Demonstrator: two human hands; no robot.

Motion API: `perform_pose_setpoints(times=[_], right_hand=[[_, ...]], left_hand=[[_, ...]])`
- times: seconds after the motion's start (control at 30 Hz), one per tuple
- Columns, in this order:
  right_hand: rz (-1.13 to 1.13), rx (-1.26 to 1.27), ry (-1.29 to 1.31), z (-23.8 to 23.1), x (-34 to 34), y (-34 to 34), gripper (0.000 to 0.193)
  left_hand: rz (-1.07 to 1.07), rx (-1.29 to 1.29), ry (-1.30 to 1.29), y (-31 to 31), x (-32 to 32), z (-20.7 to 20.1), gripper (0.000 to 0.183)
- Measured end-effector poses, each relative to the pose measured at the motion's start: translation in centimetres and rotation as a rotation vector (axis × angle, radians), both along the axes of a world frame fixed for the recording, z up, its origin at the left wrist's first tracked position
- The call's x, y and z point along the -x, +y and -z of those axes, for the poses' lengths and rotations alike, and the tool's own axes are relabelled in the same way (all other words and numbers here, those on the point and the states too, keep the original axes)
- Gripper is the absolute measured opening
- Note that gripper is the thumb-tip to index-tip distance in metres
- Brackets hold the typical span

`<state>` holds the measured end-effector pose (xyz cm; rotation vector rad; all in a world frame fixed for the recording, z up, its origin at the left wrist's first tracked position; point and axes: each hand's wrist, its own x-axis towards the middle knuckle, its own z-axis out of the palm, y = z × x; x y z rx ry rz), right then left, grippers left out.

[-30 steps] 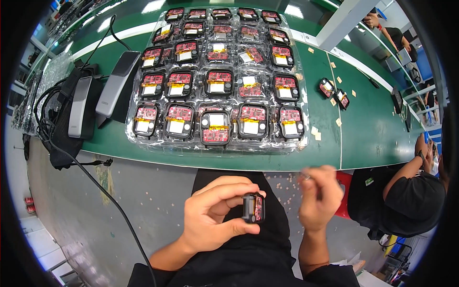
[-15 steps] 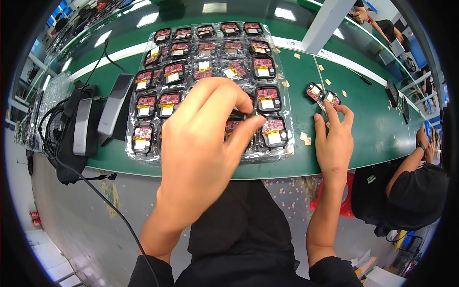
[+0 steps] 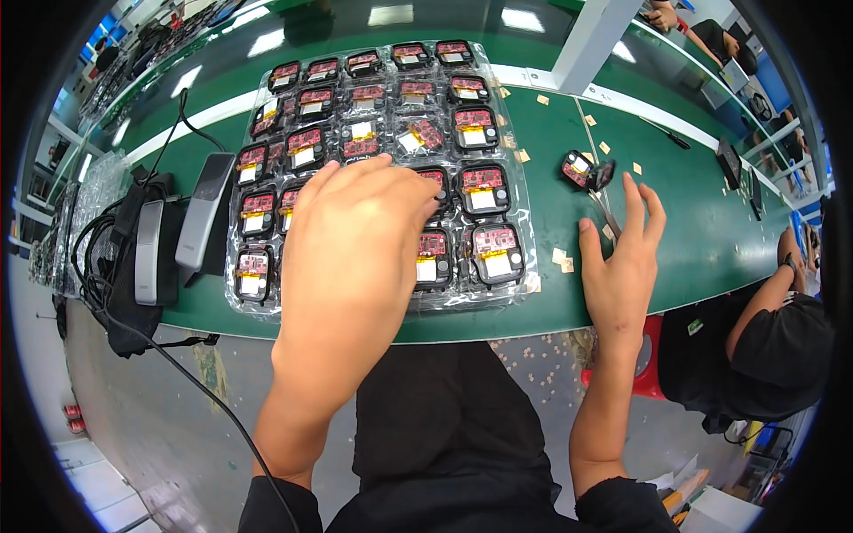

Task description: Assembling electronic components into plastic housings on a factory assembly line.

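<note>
Black, rounded-square plastic cases (image 3: 495, 251) fitted with red circuit boards sit in rows in a clear plastic tray (image 3: 527, 258) on a green tabletop (image 3: 560, 308). The left hand (image 3: 355, 240) arches over the tray, hiding several cases; its fingers bend, the tips mostly out of sight, and whether they pinch anything cannot be told. At right, the right hand (image 3: 619, 275) spreads thumb and forefinger around slim silver metal tweezers (image 3: 608, 213), contact unclear. Just beyond, a loose black case with a red board (image 3: 576, 169) lies beside a dark, motion-blurred piece (image 3: 605, 174).
</note>
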<state>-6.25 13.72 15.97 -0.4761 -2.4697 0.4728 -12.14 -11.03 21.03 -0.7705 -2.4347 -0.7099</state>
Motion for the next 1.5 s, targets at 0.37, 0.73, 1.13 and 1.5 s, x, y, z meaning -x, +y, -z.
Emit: perform_pose_setpoints(times=[0.37, 0.73, 1.13, 1.5], right_hand=[[-0.094, -0.02, -0.095, 0.0, -0.2, 0.6, 0.029], [0.071, -0.038, -0.095, -0.2, -1.5, -0.1, 0.03], [-0.758, 0.459, 0.03, -1.8, -8.6, -0.5, 0.065], [-1.175, 0.442, -0.326, -4.0, -8.0, -2.4, 0.06]], left_hand=[[-0.004, 0.064, 0.087, -0.2, 0.4, 0.4, 0.01], [0.318, -0.393, 0.049, -0.2, -8.3, -0.3, 0.026], [0.624, -1.333, -1.702, 0.3, -12.7, 9.6, 0.038], [1.149, -1.721, -2.084, -1.0, -12.3, 11.6, 0.056]])
